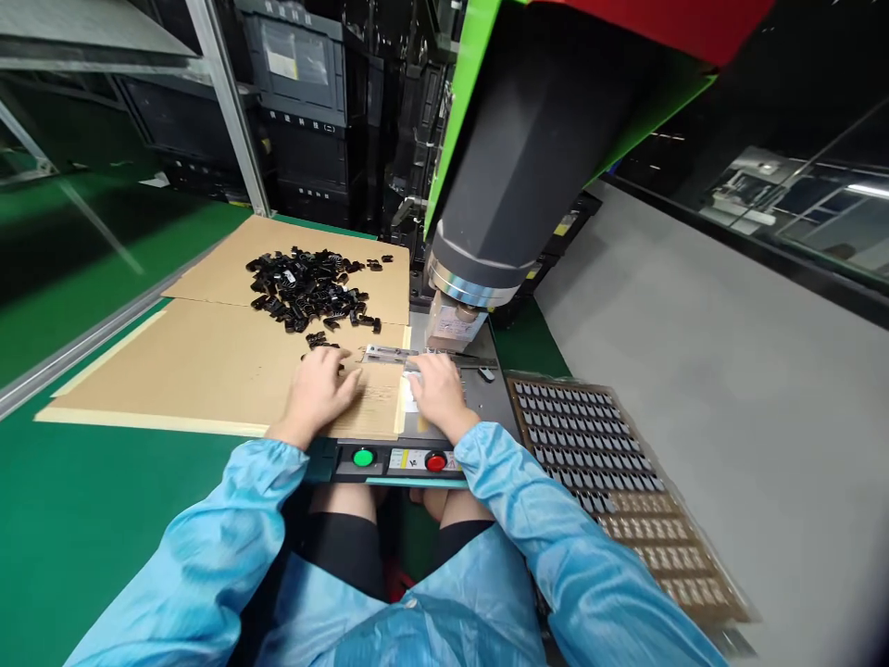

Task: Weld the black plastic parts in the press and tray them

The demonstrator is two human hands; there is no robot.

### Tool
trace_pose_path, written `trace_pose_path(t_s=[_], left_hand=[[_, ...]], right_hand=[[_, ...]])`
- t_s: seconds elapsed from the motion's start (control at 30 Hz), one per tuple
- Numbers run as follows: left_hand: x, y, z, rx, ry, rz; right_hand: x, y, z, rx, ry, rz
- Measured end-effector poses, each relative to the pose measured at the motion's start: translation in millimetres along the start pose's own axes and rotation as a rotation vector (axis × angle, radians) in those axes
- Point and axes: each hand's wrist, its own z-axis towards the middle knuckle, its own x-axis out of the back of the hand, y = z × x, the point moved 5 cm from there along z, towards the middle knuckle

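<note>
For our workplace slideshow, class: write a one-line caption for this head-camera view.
Left hand and right hand rest at a press machine, beside black parts heaped on cardboard.

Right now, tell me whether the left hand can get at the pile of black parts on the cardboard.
Probably yes. The left hand rests on the cardboard, and the pile of black parts lies just beyond its fingertips with nothing between them.

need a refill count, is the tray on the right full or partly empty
Partly empty: the tray holds rows of small parts at its far end, while its near pockets look bare.
</note>
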Motion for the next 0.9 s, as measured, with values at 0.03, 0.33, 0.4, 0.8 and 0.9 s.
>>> trace_pose_path(t_s=[0.03,0.33,0.4,0.8,0.9], left_hand=[[4.2,-19,-7,0.083,0.018,0.011],[2.8,-56,-20,0.196,-0.029,0.064],[2.9,-55,-19,0.193,-0.033,0.054],[-6.9,-46,-21,0.084,-0.077,0.043],[-9.1,-45,-21,0.075,-0.075,0.047]], right_hand=[[-9,-18,8,0.033,-0.030,0.048],[-82,-108,73,0.079,-0.254,0.041],[-82,-101,72,0.096,-0.253,0.015],[-51,-66,38,0.043,-0.113,-0.019],[-59,-78,31,-0.004,-0.142,-0.130]])
